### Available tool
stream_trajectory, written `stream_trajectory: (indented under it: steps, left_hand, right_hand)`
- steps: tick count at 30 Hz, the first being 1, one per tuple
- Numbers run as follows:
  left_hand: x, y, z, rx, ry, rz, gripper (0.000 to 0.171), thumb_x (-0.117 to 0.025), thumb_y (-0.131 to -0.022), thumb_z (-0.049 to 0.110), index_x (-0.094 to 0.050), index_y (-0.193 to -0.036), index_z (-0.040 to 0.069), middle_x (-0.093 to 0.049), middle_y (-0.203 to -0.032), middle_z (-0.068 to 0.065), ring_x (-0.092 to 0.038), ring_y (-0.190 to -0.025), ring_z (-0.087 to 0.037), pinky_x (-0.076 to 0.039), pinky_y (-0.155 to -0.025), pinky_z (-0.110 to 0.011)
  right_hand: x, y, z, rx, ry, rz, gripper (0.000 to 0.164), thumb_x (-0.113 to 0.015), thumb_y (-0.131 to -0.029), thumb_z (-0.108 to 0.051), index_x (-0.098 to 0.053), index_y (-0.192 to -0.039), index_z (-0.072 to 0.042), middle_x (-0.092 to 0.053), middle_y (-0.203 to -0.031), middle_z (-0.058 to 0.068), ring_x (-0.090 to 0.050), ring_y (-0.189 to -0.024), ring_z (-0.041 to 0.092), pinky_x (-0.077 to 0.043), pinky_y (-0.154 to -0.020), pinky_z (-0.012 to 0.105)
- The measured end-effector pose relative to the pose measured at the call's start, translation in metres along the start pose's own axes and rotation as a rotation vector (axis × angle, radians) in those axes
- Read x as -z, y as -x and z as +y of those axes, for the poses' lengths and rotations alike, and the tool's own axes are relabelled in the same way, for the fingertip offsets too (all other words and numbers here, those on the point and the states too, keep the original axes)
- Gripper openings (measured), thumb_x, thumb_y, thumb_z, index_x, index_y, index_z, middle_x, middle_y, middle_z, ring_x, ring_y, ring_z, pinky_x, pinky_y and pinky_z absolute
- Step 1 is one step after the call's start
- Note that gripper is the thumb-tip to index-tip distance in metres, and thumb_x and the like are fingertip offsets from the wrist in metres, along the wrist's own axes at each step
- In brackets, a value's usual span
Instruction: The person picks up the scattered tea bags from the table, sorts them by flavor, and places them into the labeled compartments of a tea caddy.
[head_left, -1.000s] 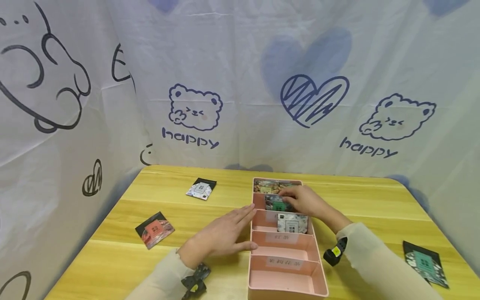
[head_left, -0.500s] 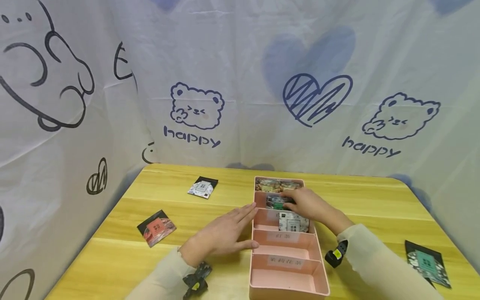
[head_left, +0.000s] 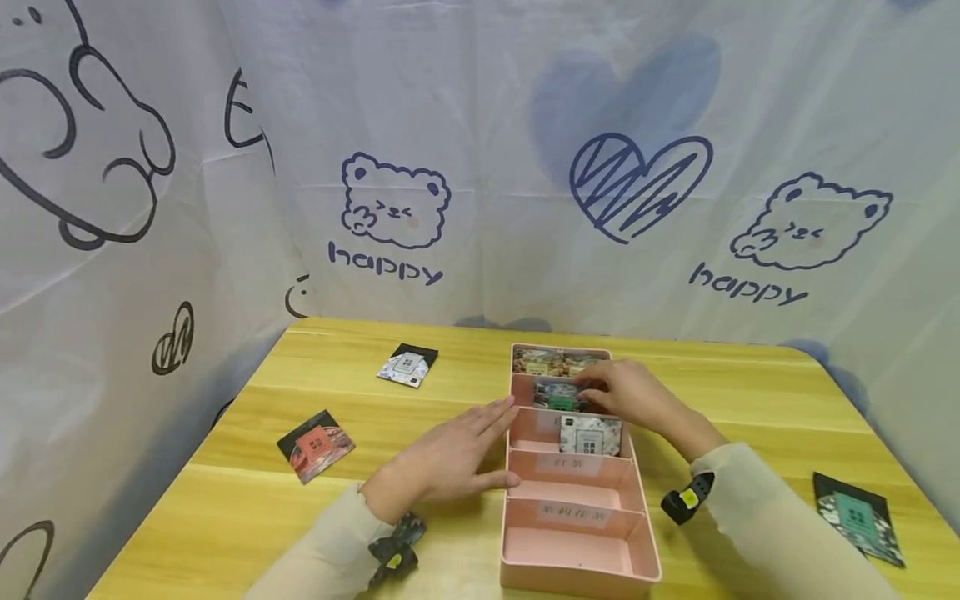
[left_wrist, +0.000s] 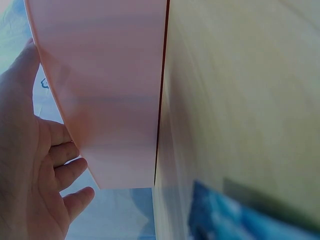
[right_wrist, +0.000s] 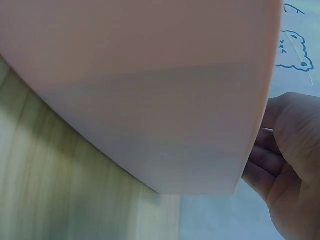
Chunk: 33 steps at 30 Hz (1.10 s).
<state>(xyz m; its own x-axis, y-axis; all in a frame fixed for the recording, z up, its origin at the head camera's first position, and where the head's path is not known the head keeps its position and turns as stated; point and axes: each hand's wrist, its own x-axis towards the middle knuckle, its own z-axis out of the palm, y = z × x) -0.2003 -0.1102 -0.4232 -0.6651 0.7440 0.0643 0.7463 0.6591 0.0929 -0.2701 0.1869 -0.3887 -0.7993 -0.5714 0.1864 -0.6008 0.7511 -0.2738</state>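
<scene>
Left hand [head_left: 463, 452], grip released, touches the left rim of a long pink plastic box [head_left: 577, 578]; right hand [head_left: 632, 395], grip impossible to tell, is at the green-labelled flat packet [head_left: 553, 397] inside, right of lower centre; yellow wood-grain bench [head_left: 442, 546] flanks it

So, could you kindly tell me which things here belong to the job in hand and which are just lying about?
Part of the job:
pink divided box
green-labelled sachet, at the right hand
white sachet, yellow-labelled sachets
probably the loose red sachet, teal sachet, black-and-white sachet

Just around it:
doodled backdrop
table
black wristbands
</scene>
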Motion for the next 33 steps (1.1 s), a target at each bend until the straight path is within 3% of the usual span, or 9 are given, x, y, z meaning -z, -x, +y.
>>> stream_trajectory:
  steps: [8,19,25,33]
  left_hand:
    - [0.000,-0.001,0.001,0.009,0.008,-0.005,0.097,-0.021,-0.092,0.076,-0.011,-0.157,0.005,-0.006,-0.163,-0.011,-0.011,-0.148,-0.025,-0.019,-0.119,-0.042]
    - [-0.001,0.000,0.001,0.013,0.006,-0.006,0.097,-0.022,-0.092,0.076,-0.011,-0.157,0.005,-0.006,-0.163,-0.012,-0.013,-0.148,-0.026,-0.019,-0.119,-0.042]
    - [-0.001,0.000,0.001,0.018,0.002,-0.011,0.097,-0.021,-0.091,0.077,-0.010,-0.157,0.006,-0.005,-0.164,-0.011,-0.013,-0.148,-0.026,-0.018,-0.119,-0.041]
    - [-0.002,-0.001,0.000,0.000,0.002,0.012,0.097,-0.022,-0.092,0.075,-0.013,-0.157,0.004,-0.008,-0.163,-0.013,-0.016,-0.147,-0.028,-0.021,-0.119,-0.044]
  right_hand:
    - [0.002,0.007,0.007,0.008,-0.048,0.071,0.019,-0.070,-0.091,-0.013,-0.074,-0.109,-0.008,-0.072,-0.095,0.001,-0.068,-0.083,0.017,-0.058,-0.074,0.040]
    - [0.003,0.023,0.015,-0.019,-0.267,0.118,0.032,-0.072,-0.091,-0.020,-0.069,-0.119,-0.005,-0.070,-0.109,0.006,-0.066,-0.095,0.022,-0.056,-0.085,0.047]
    - [0.006,0.034,0.017,-0.001,-0.287,0.156,0.032,-0.070,-0.092,-0.022,-0.068,-0.120,-0.007,-0.068,-0.116,0.005,-0.063,-0.103,0.025,-0.054,-0.088,0.049]
    - [0.012,0.054,0.017,-0.052,-0.274,0.189,0.032,-0.070,-0.093,-0.019,-0.068,-0.123,-0.010,-0.066,-0.121,0.005,-0.060,-0.111,0.028,-0.052,-0.091,0.051]
